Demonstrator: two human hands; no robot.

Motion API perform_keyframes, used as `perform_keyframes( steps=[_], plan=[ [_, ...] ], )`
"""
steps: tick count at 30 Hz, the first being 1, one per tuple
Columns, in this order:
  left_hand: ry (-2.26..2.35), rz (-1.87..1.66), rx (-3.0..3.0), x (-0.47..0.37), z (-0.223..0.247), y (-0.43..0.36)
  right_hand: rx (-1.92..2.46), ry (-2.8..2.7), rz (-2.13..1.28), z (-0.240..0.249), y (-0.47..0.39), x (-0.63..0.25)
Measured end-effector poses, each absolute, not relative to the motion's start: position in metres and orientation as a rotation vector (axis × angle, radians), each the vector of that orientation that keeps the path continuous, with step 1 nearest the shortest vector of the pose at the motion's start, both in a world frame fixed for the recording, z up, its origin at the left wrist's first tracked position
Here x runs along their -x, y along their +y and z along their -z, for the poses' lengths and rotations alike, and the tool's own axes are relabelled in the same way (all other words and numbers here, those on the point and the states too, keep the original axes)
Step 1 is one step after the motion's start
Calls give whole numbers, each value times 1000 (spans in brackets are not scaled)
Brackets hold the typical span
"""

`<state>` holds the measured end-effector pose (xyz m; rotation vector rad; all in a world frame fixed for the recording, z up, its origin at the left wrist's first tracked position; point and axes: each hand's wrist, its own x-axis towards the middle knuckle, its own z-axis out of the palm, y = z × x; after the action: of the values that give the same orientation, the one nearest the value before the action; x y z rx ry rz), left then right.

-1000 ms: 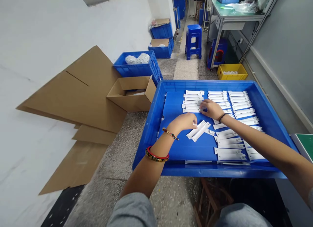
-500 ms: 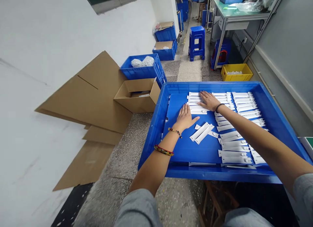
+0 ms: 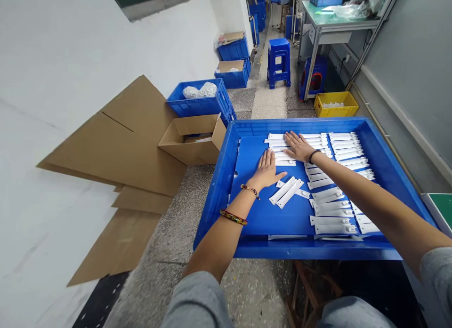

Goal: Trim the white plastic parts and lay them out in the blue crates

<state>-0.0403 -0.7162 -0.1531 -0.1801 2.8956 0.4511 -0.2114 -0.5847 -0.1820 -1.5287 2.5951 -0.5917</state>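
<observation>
"Both hands had gone flat since a second earlier! The left hand, pinched beside the loose strips back then, had unfolded and moved up, and the right hand had uncurled and reached farther over its strips."

"And their shape at that instant?"

"Palms down, the pair of them! The left had its fingers laid out straight and its thumb stuck far out toward the right; the right was spread wide, fingers fanned."

"What lay beneath?"

"Under the right hand came a column of white strips. The left fingertips came right up to the left ends of that same column; whether they pressed on it, I couldn't tell."

"Those loose ones?"

"Just below the left thumb: two side by side at a slant, resting across a third!"

"Busy on the other side, too!"

"Very! Further columns ran to the right of the right hand. A blue sheet spread around the left wrist, and a big blue tray held the lot."

"Past the fingertips?"

"Well ahead of the right hand stood a yellow crate; off to the left of the left hand, an open cardboard box."
</observation>
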Motion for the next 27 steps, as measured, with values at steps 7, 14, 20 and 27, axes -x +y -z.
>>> perform_keyframes(
  steps=[7, 14, 20, 27],
  plan=[
    [3023, -461, 43, 34, 106, -717, 1706, 2252, 682, 141, -541, 175],
    [2583, -680, -130, 35, 106, -715, 1758, 2038, 592, 137, -510, 136],
    [2419, -545, 4, 28, 98, -729, 1811, 2189, 639, 126, -515, 132],
    [2622, -411, 227, 17, 93, -748, 1757, 2487, 659, 139, -532, 128]
  ],
)
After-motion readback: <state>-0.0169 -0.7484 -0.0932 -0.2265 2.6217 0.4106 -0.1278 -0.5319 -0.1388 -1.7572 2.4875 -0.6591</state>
